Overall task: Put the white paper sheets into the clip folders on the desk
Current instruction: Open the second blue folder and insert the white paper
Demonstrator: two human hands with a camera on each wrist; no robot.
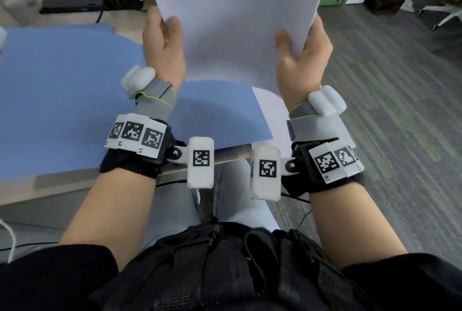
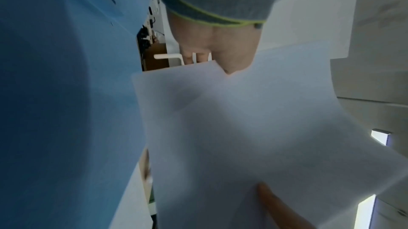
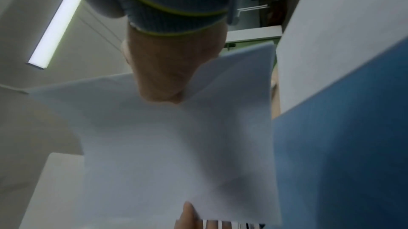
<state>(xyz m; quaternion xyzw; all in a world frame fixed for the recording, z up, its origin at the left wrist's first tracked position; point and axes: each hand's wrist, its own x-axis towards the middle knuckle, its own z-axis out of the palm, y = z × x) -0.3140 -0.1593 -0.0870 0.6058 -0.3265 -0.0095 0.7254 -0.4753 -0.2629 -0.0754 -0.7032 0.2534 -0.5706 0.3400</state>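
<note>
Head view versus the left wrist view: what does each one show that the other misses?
Only the head view shows both hands at once, the left hand and right hand each gripping a side edge of the raised white paper sheets, with the carpet floor to the right. Only the left wrist view shows ceiling lights overhead. Both show the paper and the blue folder lying on the desk beneath.

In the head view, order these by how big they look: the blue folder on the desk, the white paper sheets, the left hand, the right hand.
1. blue folder
2. white paper sheets, nearer the camera and cropped at the top, so unsure against the folder
3. left hand and right hand: alike, not ranked
</note>
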